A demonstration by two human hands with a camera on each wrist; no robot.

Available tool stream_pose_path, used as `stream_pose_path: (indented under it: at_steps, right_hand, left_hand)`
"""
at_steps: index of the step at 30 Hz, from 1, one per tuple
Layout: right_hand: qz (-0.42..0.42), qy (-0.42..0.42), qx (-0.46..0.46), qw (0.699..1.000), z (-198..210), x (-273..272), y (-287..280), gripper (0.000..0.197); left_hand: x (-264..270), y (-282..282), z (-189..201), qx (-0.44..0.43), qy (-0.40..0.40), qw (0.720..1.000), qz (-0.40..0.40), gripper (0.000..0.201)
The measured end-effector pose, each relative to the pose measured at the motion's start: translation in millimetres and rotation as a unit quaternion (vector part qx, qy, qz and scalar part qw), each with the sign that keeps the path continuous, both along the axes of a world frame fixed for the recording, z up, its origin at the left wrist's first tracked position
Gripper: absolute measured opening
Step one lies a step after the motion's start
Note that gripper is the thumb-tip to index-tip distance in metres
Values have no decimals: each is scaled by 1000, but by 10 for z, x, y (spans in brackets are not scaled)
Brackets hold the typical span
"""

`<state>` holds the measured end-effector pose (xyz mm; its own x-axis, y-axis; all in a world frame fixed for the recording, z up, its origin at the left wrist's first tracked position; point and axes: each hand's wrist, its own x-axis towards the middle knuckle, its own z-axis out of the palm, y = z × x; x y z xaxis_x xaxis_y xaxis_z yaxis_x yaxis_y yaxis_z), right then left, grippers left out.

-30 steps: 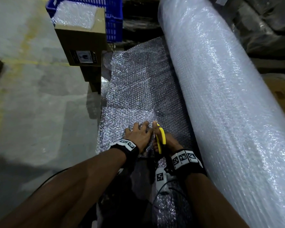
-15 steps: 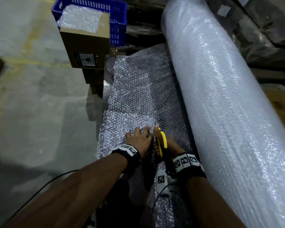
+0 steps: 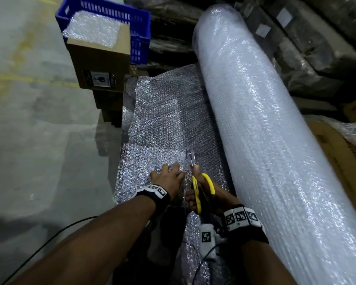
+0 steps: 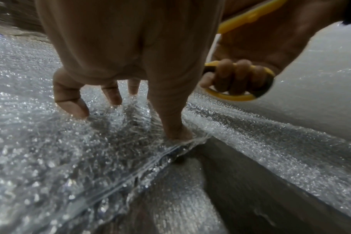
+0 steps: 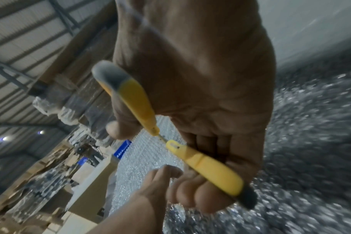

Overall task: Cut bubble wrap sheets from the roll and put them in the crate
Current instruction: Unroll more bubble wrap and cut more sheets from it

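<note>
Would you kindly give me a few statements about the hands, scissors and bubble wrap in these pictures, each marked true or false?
1. The right hand grips the yellow-handled scissors. True.
2. The left hand holds a knife. False: its fingers press down on the unrolled bubble wrap sheet and hold no tool.
3. The large bubble wrap roll lies to the right of the sheet. True.
4. The blue crate sits right beside the left hand. False: it stands at the far end, behind a cardboard box.
5. The scissor blades point toward the person. False: they point away, along the sheet.
</note>
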<state>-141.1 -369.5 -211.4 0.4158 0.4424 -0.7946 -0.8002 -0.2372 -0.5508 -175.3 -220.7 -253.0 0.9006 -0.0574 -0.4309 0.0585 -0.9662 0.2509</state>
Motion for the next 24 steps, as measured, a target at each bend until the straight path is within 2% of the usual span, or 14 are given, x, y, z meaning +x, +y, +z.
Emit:
stream_pose_path:
  at_steps: [4,7,8,11,13,15,17,20,22,24]
  right_hand:
    - [-44,-79,-14,996,23,-223,-143,55]
    - [-47,-180,-82,979,10,-431,-212,55]
    - [-48,-202,-110,972,2,-497,-244,50]
    - [-77,-223,-129,963,110,-763,-252,18]
    - [-95,-234,-157,955,185,-934,-240,21]
    - [-61,-274,-211,936,295,-1089,-173,18]
    - [-81,-284,-250,922,333,-1244,-138,33]
    - [-94,-311,-305,895,398,-1438,-41,10]
    - [-79,-326,-341,878,408,-1529,72,17]
    - [-82,-336,-364,865,387,-1586,263,17]
  left_hand:
    - [8,34,-10,20,-13,999,-28,58]
    - [10,55,-78,19,-29,999,-35,51]
    - [5,69,-101,19,-35,998,-39,50]
    - [-38,139,-163,4,-56,996,-66,56]
    - [-95,199,-174,-5,-67,992,-104,61]
    - [-135,250,-164,-2,-83,988,-132,59]
    - [-152,290,-130,-8,-91,981,-170,56]
    - [-147,374,-41,-15,-111,968,-224,55]
    - [-125,489,39,-28,-126,956,-265,61]
    - [-87,691,96,-33,-152,942,-297,58]
